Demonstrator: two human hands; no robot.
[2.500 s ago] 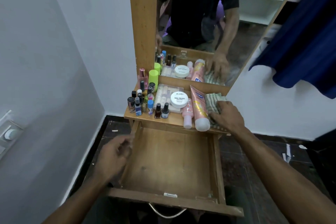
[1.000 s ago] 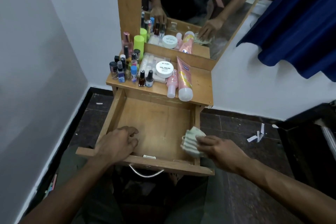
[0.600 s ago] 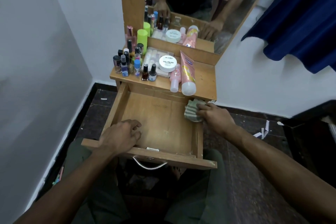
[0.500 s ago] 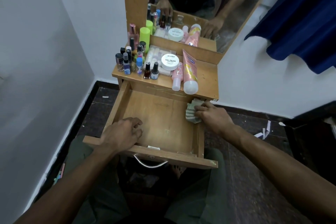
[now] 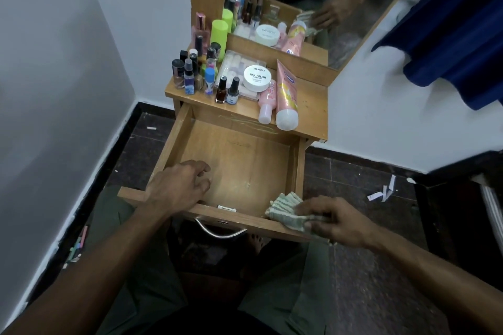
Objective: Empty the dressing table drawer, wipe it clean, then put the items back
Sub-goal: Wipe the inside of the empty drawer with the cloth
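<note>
Since 0.5 s ago, right hand (image 5: pixel 330 221) has carried the cloth (image 5: pixel 285 208) from the drawer (image 5: pixel 239 166) rear corner to its front right corner, gripping it to wipe. Left hand (image 5: pixel 178 185), fingers loosely curled, steadies the front rim. Jar (image 5: pixel 255 78) on the bench (image 5: pixel 313 106) reads "NAIL POLISH".

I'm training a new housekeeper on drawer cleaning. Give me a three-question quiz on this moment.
1. True or false: the drawer still holds bottles.
2. Which hand holds the cloth? A) left B) right
3. Fill in: the white jar reads "NAIL ____".

Key:
1. False; its floor is bare, and the bottles stand on the tabletop.
2. B; the right hand grips it at the drawer's front right corner, while the left hand rests on the front edge.
3. POLISH
</note>
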